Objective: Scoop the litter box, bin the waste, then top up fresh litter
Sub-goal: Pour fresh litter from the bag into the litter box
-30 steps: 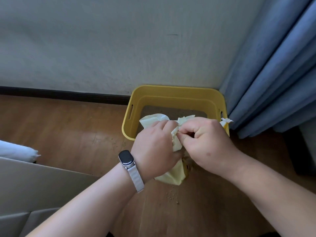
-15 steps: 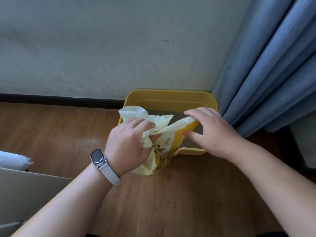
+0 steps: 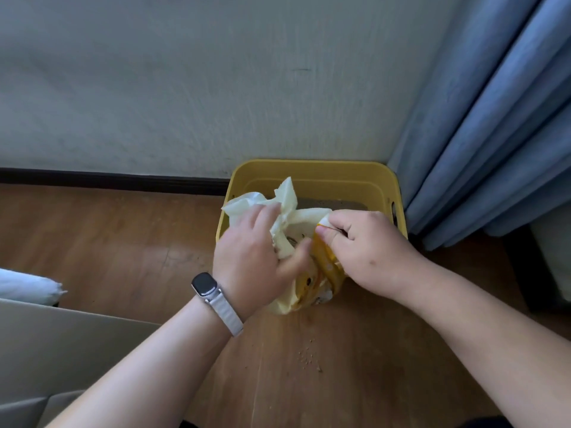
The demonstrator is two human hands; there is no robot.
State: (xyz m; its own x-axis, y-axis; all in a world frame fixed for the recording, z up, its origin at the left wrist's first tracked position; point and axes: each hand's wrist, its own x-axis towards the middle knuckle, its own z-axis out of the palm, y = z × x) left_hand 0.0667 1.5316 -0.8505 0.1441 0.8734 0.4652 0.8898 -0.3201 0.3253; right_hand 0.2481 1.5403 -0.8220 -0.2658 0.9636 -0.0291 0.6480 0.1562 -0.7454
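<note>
A yellow plastic litter box [image 3: 312, 171] stands on the wood floor against the wall, with grey litter showing in its bottom. In front of its near rim is a pale yellow litter bag [image 3: 289, 211] with orange print, its top crumpled and pulled apart. My left hand [image 3: 256, 257], with a watch on the wrist, grips the left side of the bag's top. My right hand [image 3: 364, 245] pinches the right edge of the opening. The bag's lower part rests on the floor, half hidden by both hands.
Blue curtains [image 3: 494, 118] hang right of the box. A dark skirting board [image 3: 108, 179] runs along the wall. Crumbs of litter [image 3: 309, 356] lie on the floor near me. A grey cardboard panel [image 3: 46, 350] and a white bundle [image 3: 24, 285] sit at the left.
Both hands were bunched together on the bag's top; they have drawn apart and the mouth now gapes. The view has shifted slightly.
</note>
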